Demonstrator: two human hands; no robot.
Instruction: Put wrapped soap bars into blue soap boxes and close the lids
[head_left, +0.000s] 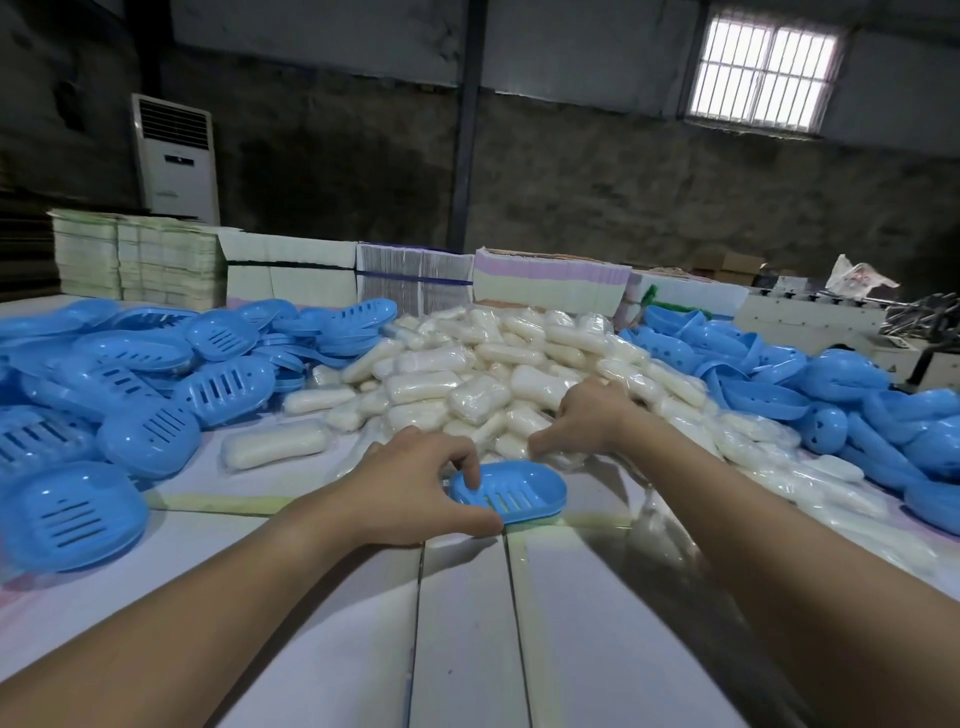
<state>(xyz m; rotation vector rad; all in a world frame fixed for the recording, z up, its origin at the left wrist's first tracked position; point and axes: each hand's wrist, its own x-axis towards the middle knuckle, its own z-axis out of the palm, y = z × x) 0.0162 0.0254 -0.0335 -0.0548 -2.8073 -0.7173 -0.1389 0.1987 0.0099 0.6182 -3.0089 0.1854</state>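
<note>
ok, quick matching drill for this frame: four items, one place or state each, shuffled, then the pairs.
Items
1. left hand
2. right hand
3. lone wrapped soap bar
4. slotted blue box halves

Places/states
A. heaped at the table's left
B. reaching into the soap pile
C. gripping the blue soap box
D. lying apart, left of the pile

Pairs: 1-C, 2-B, 3-D, 4-A

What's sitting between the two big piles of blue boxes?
A heap of wrapped soap bars fills the gap between the left blue pile and right blue pile, in the head view.
</note>
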